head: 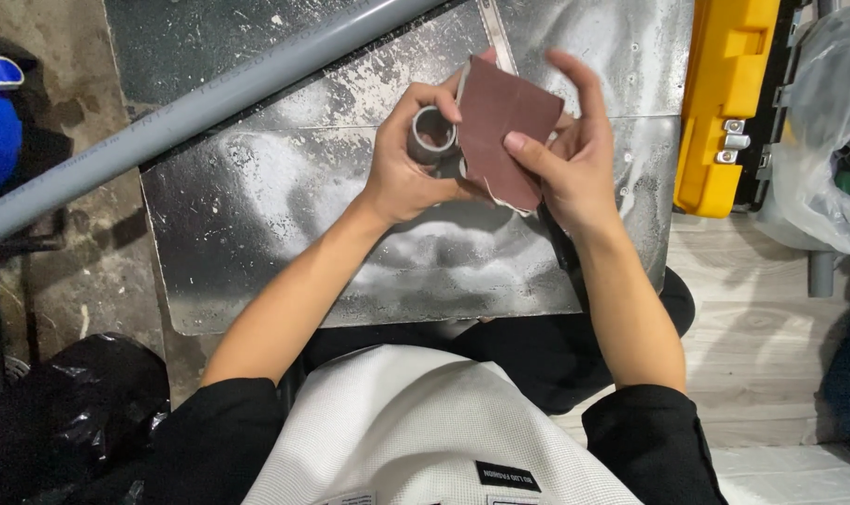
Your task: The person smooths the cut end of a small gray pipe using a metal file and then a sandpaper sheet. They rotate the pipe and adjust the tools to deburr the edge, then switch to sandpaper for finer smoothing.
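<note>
sandpaper [511,131], a reddish-brown sheet, sits pinched in the right hand [565,154], thumb on its face and the other fingers spread behind it. the left hand [406,168] is curled tight around a short grey pipe piece [432,133], its open end facing up, touching the sheet's left edge. both are held above a dusty, white-smeared metal plate [284,215]. a long grey pipe [181,112] runs slantwise across the plate's upper left. a yellow case [719,103] stands to the right, a black bag [69,411] lower left.
</note>
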